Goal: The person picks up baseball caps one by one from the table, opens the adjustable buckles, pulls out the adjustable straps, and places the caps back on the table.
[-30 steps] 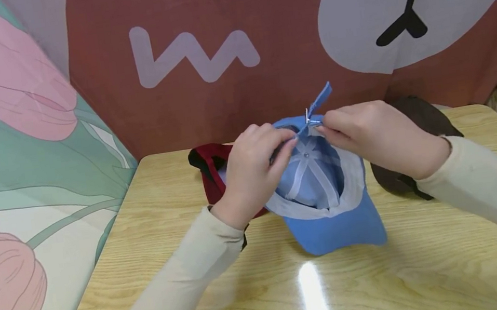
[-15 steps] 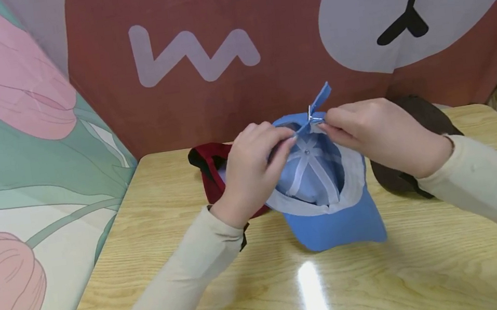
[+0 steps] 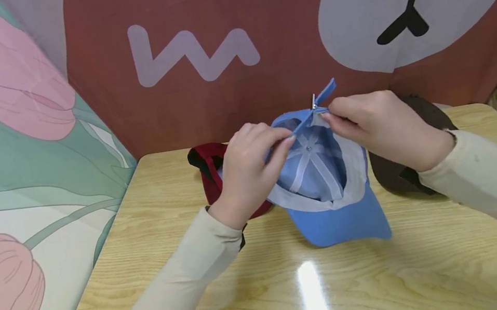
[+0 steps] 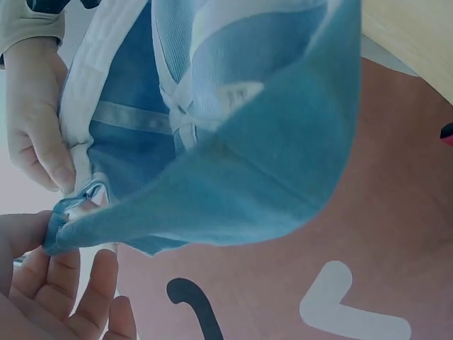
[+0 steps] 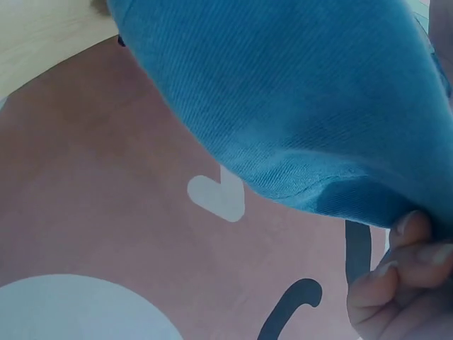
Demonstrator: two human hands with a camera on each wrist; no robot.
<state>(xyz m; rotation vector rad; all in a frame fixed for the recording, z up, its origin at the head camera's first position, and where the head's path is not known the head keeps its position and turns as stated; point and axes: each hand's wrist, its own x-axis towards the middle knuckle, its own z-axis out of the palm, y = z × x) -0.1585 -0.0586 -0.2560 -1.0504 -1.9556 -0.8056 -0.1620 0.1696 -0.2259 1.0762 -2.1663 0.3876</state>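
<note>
Blue cap (image 3: 321,166): inside facing me, pale sweatband (image 3: 354,177) and seam tapes (image 3: 325,173) exposed, brim (image 3: 342,224) lowermost.
Strap (image 3: 303,123): narrow, blue, meeting a metal buckle (image 3: 314,103), free end pointing up.
Position: cap between and below my hands, over the wood-grain table (image 3: 369,285).
My left hand (image 3: 252,167): pinching the strap.
My right hand (image 3: 382,129): pinching beside the buckle.
My forearms (image 3: 176,285): converging toward the cap.
Flanking: red cap (image 3: 212,183) at left, dark brown cap (image 3: 392,172) at right.
</note>
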